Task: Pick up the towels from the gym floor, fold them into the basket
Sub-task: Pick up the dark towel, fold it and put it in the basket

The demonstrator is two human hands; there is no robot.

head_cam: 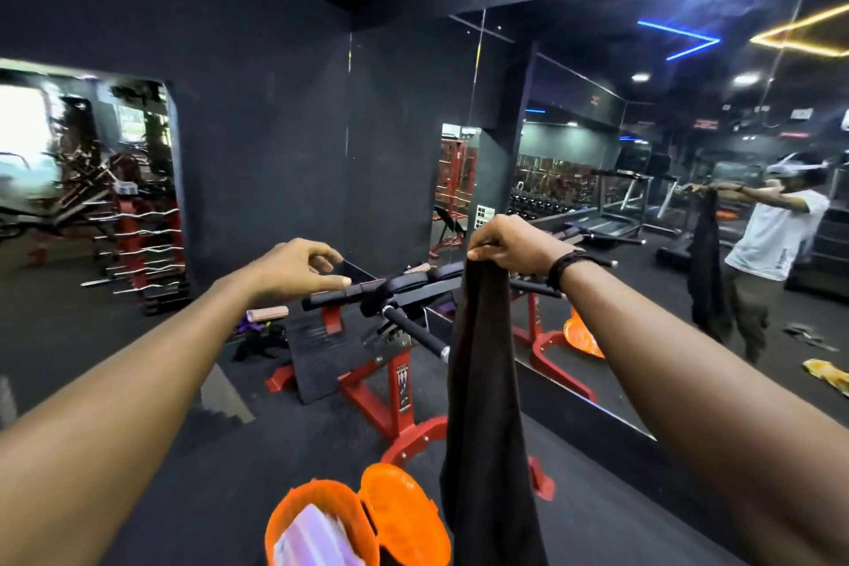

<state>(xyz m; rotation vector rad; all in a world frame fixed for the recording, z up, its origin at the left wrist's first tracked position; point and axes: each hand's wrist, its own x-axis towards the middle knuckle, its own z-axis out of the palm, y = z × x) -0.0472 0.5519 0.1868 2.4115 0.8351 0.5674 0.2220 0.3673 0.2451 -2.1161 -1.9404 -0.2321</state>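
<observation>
While the red steel-framed gym bench point(404, 326) with black padded rollers stands just ahead and the wall mirror point(643, 198) closes off the right, open dark rubber floor point(193, 464) spreads to the left. A long black cloth towel point(487, 404) hangs straight down, limp and narrow, beside the orange perforated plastic basket point(321, 519) with its hinged lid open and pale cloth inside. Raised at arm's length, the right hand point(514, 244) pinches the towel's top edge; the left hand point(294, 264) hovers apart, fingers loosely curled, holding nothing.
</observation>
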